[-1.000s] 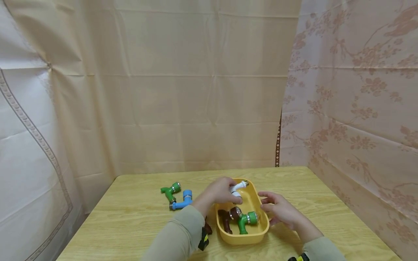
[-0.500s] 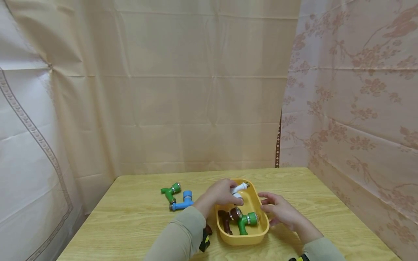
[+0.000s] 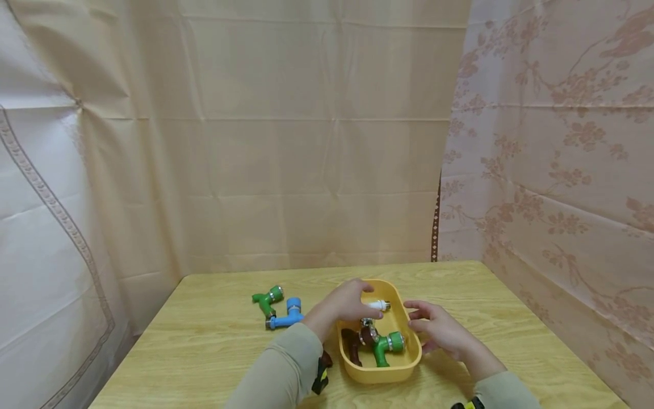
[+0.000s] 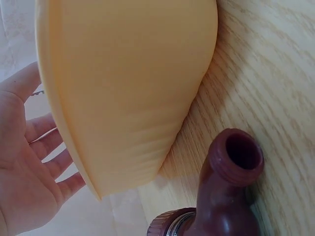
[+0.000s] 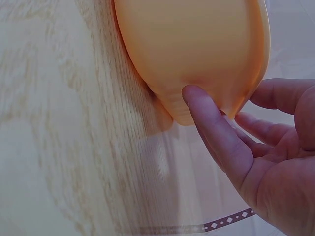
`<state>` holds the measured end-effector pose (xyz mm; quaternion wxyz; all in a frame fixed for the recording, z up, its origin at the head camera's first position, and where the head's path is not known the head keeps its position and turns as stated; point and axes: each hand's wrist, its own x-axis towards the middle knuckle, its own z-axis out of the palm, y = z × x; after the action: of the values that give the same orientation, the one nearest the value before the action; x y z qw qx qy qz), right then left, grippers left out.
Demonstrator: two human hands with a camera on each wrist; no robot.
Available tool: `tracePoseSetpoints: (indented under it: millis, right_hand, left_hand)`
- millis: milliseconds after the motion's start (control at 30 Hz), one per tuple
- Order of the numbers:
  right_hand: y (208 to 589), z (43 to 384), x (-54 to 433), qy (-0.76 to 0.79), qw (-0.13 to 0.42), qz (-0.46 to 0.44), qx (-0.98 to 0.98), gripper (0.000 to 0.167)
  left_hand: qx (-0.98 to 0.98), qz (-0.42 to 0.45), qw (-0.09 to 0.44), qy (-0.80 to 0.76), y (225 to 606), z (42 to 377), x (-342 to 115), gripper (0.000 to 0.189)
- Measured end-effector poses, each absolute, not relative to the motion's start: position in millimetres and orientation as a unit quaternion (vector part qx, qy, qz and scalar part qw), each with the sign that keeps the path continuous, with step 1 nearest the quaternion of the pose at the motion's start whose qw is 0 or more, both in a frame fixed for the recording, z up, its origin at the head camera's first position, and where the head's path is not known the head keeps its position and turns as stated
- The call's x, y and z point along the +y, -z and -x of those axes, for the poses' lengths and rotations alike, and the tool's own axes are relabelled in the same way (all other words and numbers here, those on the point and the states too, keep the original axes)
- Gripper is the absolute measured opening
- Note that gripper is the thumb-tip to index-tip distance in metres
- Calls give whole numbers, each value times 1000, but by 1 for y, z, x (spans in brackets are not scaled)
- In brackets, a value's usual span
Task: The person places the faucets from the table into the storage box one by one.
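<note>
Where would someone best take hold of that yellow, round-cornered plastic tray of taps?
Probably by the rim of this yellow plastic tray along both long sides, left hand from the left, right hand from the right. The walls flare outward, so fingers should hook beneath that edge. Favour the near end a little, where the dark brown angled tap and bright green Y-shaped tap lie.
</note>
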<state>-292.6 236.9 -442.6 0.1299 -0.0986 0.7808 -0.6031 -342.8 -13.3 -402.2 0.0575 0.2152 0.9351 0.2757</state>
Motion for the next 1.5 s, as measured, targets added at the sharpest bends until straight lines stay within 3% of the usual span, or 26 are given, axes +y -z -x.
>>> tracePoseSetpoints:
  millis: [633, 1500]
  right_hand:
    - [444, 294, 237, 595, 125, 88, 789, 58]
    - [443, 293, 236, 593, 122, 88, 791, 58]
  left_hand:
    - [930, -221, 46, -289, 401, 344, -21, 70]
    - [920, -270, -18, -283, 372, 344, -54, 67]
